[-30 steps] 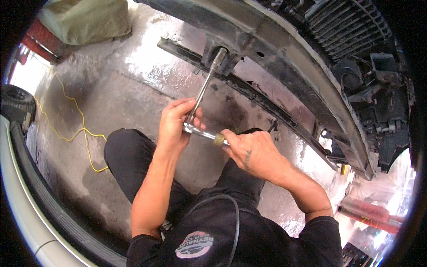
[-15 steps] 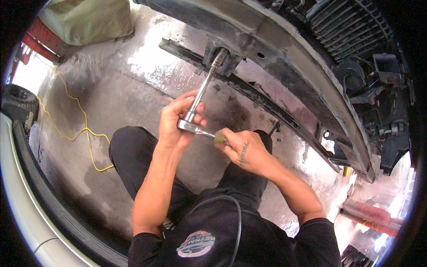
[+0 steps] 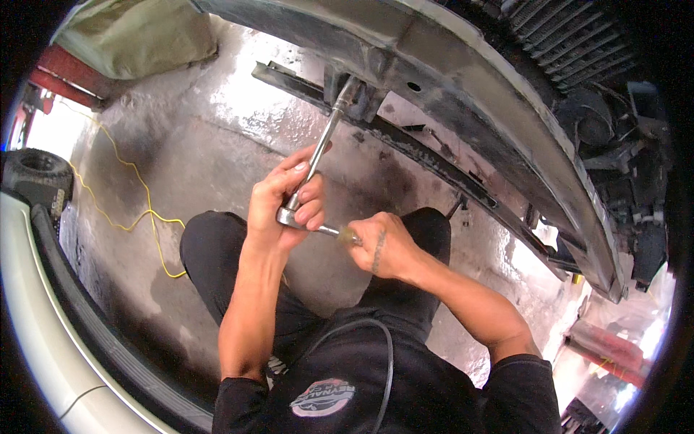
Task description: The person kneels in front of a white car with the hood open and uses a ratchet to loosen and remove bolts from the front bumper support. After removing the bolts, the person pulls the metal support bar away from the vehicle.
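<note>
My left hand (image 3: 280, 194) is closed around the lower part of a long chrome extension bar (image 3: 327, 137), close to the head of a ratchet wrench (image 3: 288, 216). My right hand (image 3: 387, 244) grips the ratchet's yellowish handle, its thumb side against the grip. At the bar's upper end a chrome socket (image 3: 348, 92) goes up into a bracket under a dark metal bumper beam (image 3: 434, 72). What the socket sits on is hidden inside the bracket.
Below the beam a long black strip (image 3: 426, 160) runs slantwise. A vehicle grille (image 3: 557, 36) stands at upper right. Yellow cord (image 3: 148, 210) lies on the floor at left, near a tire (image 3: 40, 173) and a pale car panel (image 3: 43, 311). A red cylinder (image 3: 603, 347) is at lower right.
Both hands and the ratchet have shifted slightly left and down in view. The ratchet handle has swung a little, its right end lower. The socket stays in the bracket.
</note>
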The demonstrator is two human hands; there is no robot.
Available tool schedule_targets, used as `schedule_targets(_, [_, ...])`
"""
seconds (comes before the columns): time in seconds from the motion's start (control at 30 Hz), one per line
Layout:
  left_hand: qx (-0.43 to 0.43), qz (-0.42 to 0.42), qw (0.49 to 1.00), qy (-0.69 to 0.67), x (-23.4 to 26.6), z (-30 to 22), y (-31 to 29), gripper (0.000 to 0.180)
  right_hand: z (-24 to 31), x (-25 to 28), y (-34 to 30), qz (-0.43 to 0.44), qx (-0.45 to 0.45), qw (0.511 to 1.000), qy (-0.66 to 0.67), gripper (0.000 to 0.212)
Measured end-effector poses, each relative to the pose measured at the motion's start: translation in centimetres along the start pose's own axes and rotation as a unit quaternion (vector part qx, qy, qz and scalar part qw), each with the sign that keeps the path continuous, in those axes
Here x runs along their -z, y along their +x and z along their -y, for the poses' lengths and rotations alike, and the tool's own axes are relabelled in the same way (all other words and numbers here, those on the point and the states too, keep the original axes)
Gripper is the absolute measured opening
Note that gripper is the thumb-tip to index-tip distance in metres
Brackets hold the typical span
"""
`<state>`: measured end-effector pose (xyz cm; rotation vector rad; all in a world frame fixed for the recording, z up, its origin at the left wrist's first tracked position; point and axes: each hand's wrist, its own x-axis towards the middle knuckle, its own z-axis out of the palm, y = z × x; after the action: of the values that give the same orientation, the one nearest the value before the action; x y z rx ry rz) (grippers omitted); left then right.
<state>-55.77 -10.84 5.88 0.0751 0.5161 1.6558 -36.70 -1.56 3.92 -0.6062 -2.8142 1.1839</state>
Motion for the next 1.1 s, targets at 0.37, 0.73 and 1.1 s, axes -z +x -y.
schedule_targets(0.37, [-0.033,-0.076,0.996,0.045,-1.2,0.2,-0.2,0.036,-1.8,-1.2,0.4,-0.020,0.069,0.995,0.065,0.009])
schedule_targets(0.73, [-0.041,-0.145,0.981,0.125,-2.1,-0.3,-0.2,0.037,-3.3,-3.7,2.3,-0.029,0.101,0.986,0.132,0.007])
schedule_targets(1.1, [-0.066,-0.179,0.959,0.211,-2.2,-0.1,-0.5,0.034,-5.1,-8.0,4.8,-0.037,0.133,0.975,0.174,0.012])
